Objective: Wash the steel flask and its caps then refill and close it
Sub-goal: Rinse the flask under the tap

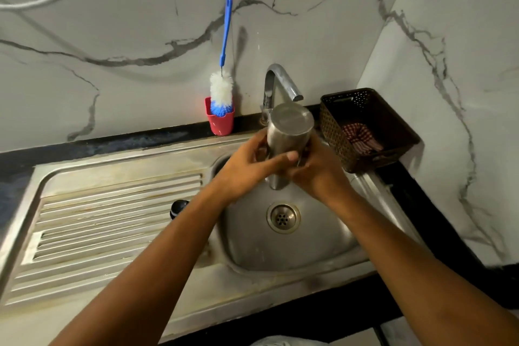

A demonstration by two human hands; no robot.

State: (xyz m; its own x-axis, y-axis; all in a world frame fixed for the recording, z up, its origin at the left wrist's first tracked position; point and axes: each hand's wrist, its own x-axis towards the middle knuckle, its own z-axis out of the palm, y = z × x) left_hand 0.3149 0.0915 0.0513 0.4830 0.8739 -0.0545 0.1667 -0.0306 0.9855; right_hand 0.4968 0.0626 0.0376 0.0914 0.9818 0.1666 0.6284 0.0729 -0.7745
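The steel flask [288,132] is held upside down over the sink basin [317,244], its flat base up just under the tap spout [283,81]. My left hand [247,166] grips its body from the left, thumb across the front. My right hand [317,171] grips it from the right. The flask's mouth points down toward the drain [283,218]; no water stream is visible. A dark round cap [178,208] lies on the ribbed drainboard [112,222], partly hidden by my left forearm.
A blue and white bottle brush [222,87] stands in a red cup [220,122] against the marble wall behind the sink. A brown perforated basket [368,126] with a checked cloth [361,137] sits on the black counter to the right of the tap.
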